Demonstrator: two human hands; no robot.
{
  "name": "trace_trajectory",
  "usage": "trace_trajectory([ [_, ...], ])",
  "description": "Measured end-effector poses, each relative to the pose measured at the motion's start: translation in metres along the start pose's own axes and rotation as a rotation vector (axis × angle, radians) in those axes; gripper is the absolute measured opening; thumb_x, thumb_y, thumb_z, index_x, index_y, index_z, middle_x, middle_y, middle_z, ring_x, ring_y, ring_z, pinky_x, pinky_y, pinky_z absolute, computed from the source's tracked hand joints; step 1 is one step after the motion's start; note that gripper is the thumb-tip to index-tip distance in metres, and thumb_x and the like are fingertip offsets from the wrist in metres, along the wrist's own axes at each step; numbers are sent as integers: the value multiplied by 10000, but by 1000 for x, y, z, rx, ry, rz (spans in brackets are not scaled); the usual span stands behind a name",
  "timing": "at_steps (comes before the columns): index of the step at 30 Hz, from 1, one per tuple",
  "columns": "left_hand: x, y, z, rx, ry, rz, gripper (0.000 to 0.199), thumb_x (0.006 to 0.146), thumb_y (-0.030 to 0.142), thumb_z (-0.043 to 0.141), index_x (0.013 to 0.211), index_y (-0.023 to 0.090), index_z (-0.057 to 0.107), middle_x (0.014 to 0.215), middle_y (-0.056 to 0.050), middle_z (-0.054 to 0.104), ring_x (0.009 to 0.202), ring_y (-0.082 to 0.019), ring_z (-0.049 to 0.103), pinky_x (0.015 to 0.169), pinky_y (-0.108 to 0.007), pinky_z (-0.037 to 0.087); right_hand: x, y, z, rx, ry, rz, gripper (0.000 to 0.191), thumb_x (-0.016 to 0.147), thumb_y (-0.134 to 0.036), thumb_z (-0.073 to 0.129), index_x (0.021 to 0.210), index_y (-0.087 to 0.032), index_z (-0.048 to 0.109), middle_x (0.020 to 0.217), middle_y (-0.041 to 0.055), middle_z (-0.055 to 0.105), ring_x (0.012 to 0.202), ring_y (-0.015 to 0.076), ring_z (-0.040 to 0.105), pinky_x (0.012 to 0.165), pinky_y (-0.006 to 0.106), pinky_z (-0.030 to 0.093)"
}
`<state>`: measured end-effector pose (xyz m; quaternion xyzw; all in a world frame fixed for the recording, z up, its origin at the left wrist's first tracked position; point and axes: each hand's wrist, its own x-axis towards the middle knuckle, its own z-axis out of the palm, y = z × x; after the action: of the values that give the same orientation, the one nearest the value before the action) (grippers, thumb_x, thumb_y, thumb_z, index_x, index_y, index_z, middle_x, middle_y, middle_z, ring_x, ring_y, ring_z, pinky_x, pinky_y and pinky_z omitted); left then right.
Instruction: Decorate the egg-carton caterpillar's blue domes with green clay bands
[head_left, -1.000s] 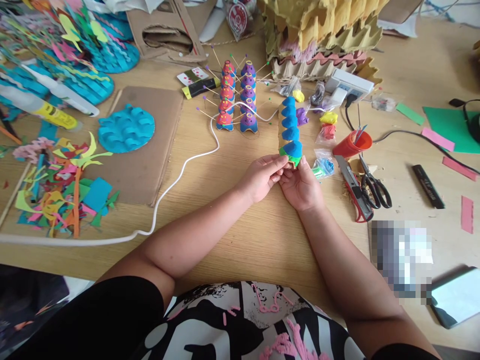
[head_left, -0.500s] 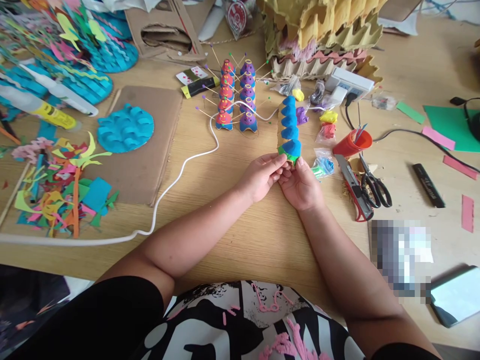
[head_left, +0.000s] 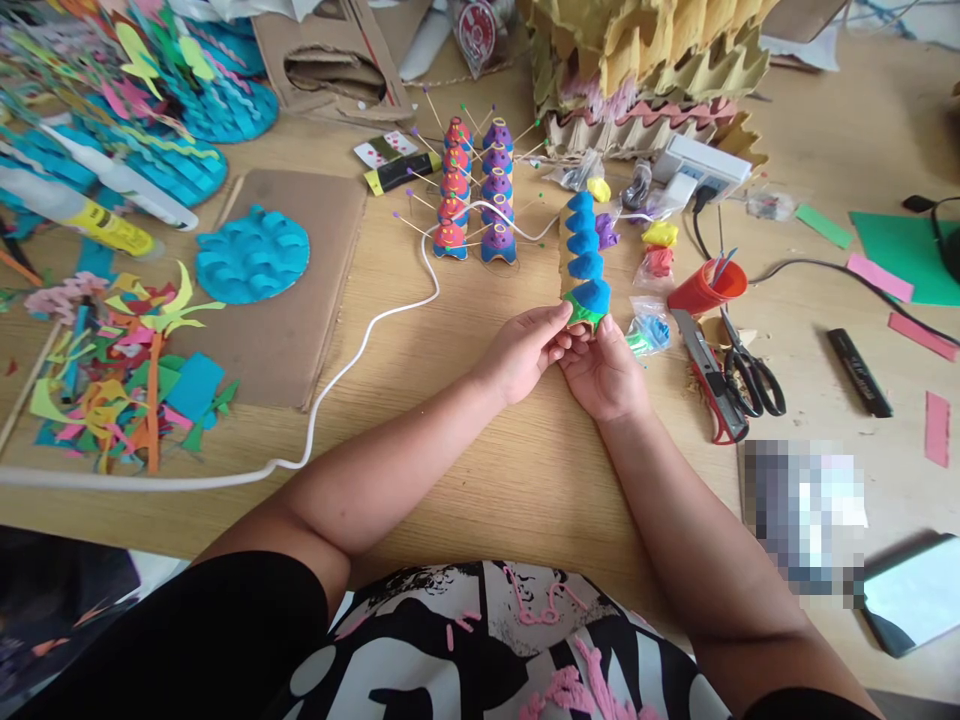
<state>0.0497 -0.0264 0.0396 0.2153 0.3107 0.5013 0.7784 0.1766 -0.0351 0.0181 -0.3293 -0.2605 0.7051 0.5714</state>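
Note:
Both hands hold the near end of an egg-carton strip (head_left: 583,243), its cups topped with blue clay and green showing on the nearest one. My left hand (head_left: 525,350) pinches the near left corner between thumb and fingers. On the other side, my right hand (head_left: 606,372) has its thumb against the right corner, with the fingers curled underneath and partly hidden. Left of the strip stand a red-topped carton row (head_left: 452,190) and a purple-topped row (head_left: 497,190), both with pins sticking out.
A white cable (head_left: 375,318) crosses the table at left. Near the right hand are bagged clay (head_left: 649,330), an orange cup (head_left: 705,288), a cutter (head_left: 709,380) and scissors (head_left: 750,375). Cardboard (head_left: 289,350) bears a blue disc (head_left: 251,255). Stacked egg trays (head_left: 645,70) rise behind.
The near end of the blue strip has turned slightly to the right, and more green shows between the thumbs. Both hands keep their hold, nearly unmoved.

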Motion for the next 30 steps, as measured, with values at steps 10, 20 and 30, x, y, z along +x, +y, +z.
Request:
trace_trajectory([
  [10, 1, -2, 0, 3, 33, 43, 319, 930, 350, 853, 727, 149, 710, 719, 19, 707, 663, -53, 615, 679, -207, 446, 0, 1, 0, 19, -37, -22, 374, 811, -525, 938, 767, -239, 701, 763, -36, 721, 751, 128, 679, 722, 282, 612],
  [20, 3, 1, -7, -15, -64, -8, 312, 886, 386, 896, 782, 144, 728, 766, 6, 725, 671, -49, 613, 628, -183, 441, 0, 0, 1, -2, 10, 2, 371, 868, -525, 889, 754, -249, 669, 744, -37, 694, 722, 123, 661, 686, 268, 601],
  [30, 5, 1, -11, -84, -48, -9, 340, 923, 389, 862, 766, 139, 693, 757, 15, 688, 676, -47, 612, 616, -178, 430, 0, -1, 3, -44, 1, 1, 338, 868, -544, 881, 813, -246, 730, 808, -20, 756, 760, 134, 689, 744, 286, 623],
])
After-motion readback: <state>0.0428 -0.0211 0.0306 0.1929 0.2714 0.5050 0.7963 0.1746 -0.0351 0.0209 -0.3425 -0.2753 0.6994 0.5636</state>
